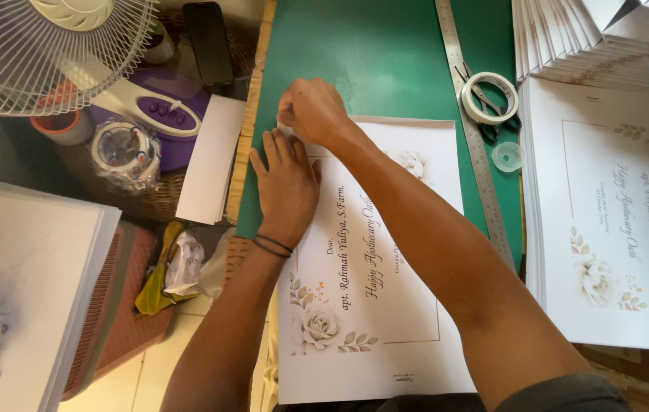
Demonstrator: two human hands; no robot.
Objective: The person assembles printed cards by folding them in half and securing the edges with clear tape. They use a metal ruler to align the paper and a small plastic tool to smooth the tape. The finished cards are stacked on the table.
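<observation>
left hand [288, 187] lies flat, fingers spread, pinning the printed floral card [374, 259] on the green cutting mat [370, 53]; right hand [313, 111] pinches closed at the card's far corner, on what i cannot tell. smooth glossy sheet could skid or crease if pressure eases. steel ruler [473, 145] and tape roll [488, 98] lie near.

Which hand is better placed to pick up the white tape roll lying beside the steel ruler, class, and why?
Right. The right hand works at the top corner of the white printed floral sheet, on the side of the white tape roll by the long steel ruler. The left hand lies flat, pinning the sheet.
</observation>
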